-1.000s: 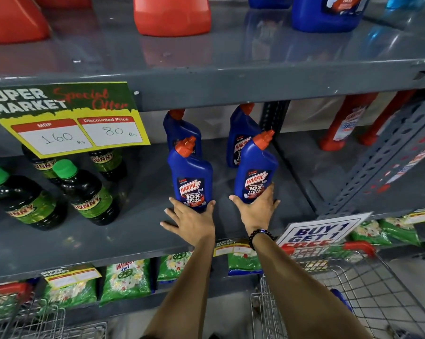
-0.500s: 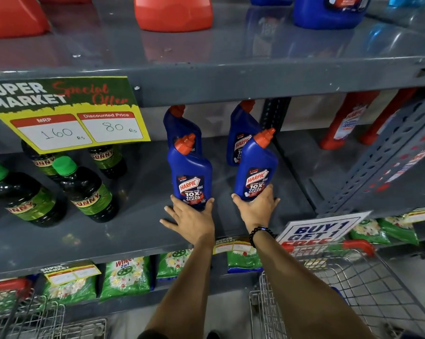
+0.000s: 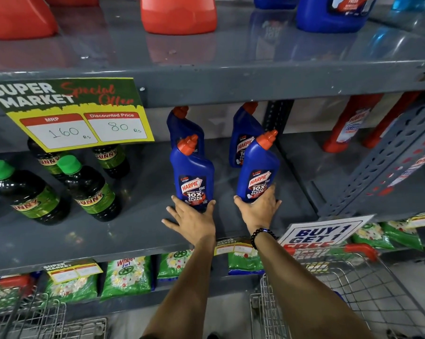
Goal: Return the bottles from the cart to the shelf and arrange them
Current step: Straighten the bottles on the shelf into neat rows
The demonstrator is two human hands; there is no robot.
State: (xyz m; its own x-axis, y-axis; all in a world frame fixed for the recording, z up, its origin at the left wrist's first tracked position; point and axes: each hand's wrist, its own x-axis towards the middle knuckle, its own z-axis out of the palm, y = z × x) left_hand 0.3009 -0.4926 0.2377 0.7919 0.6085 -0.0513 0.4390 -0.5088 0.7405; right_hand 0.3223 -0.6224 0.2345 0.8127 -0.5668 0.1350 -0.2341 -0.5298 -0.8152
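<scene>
Two blue Harpic bottles with orange caps stand at the front of the grey middle shelf (image 3: 138,236). My left hand (image 3: 193,220) cups the base of the left bottle (image 3: 192,176), fingers spread around it. My right hand (image 3: 259,210) grips the base of the right bottle (image 3: 256,171), which leans to the right. Behind them stand two more Harpic bottles, one at the back left (image 3: 184,124) and one at the back right (image 3: 243,135). The wire cart (image 3: 368,297) sits below my right arm.
Green-capped dark Sunny bottles (image 3: 89,189) stand at the shelf's left under a price sign (image 3: 72,113). Red bottles (image 3: 351,123) fill the right bay behind a perforated upright (image 3: 387,157). Red and blue jugs sit on the top shelf; green detergent packs (image 3: 125,277) lie below. A second cart (image 3: 23,311) is at the lower left.
Both hands stay on the bases of the two front bottles. The bottles have barely shifted; the view has tilted slightly downward.
</scene>
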